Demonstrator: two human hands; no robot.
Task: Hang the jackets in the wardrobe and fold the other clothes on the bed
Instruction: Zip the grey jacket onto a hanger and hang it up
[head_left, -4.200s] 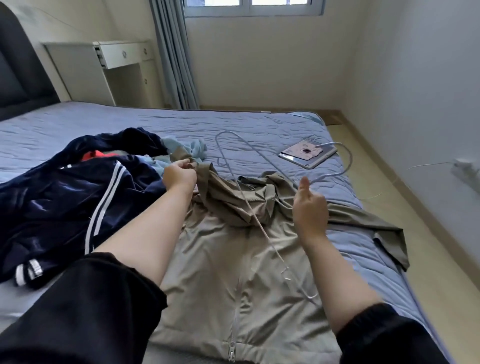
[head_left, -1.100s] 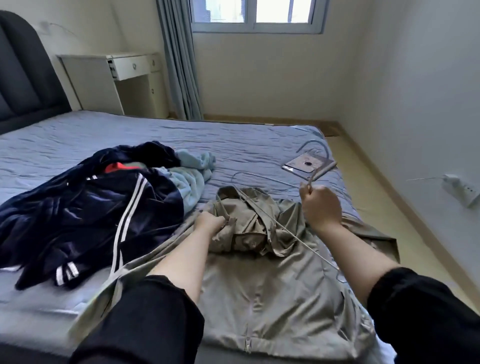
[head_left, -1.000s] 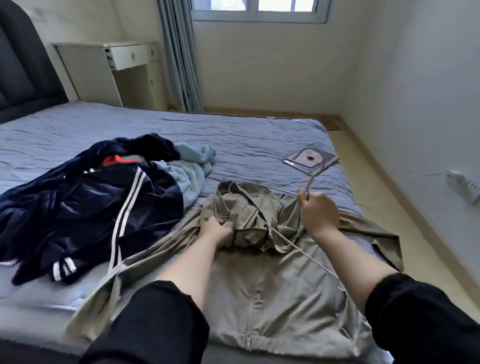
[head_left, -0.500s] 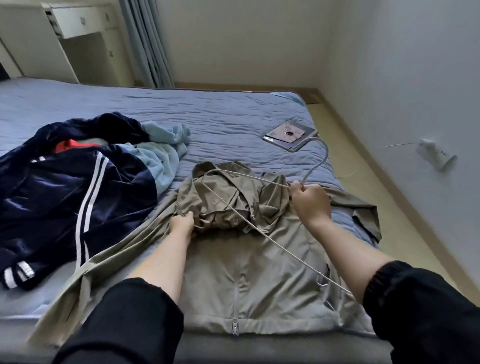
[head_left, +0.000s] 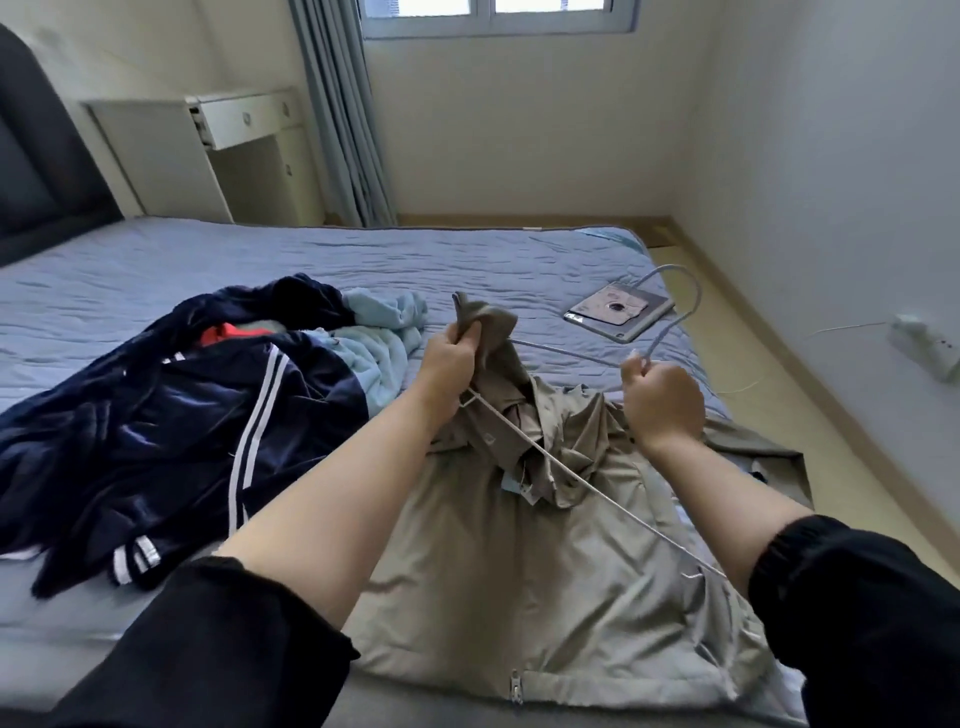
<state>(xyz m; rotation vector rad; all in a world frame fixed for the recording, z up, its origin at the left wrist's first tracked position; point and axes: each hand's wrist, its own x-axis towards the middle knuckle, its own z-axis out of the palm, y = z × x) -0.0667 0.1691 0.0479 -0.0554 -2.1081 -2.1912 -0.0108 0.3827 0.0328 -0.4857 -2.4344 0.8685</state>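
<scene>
Head view: khaki zip-front jacket (head_left: 519, 582) spread flat on the blue-grey quilted bed (head_left: 311, 260), hem at the near edge, collar end pointing away, long axis running near to far. Left hand (head_left: 447, 361) clenched round a lifted bunch of its hood fabric. Right hand (head_left: 662, 400) fisted round the neck of a thin white wire hanger (head_left: 649, 527), hook curling up and away to the right, long bar slanting from beside the left hand across the chest to the near right. Further left, heaped navy velvet jacket with white stripes (head_left: 156, 421), partly over a pale blue garment (head_left: 382, 332).

bed (head_left: 311, 254): blue-grey cover | near edge: khaki jacket (head_left: 519, 582) | left: navy jacket (head_left: 156, 441), touching light blue garment (head_left: 382, 338) | far right: tablet (head_left: 618, 314)
</scene>
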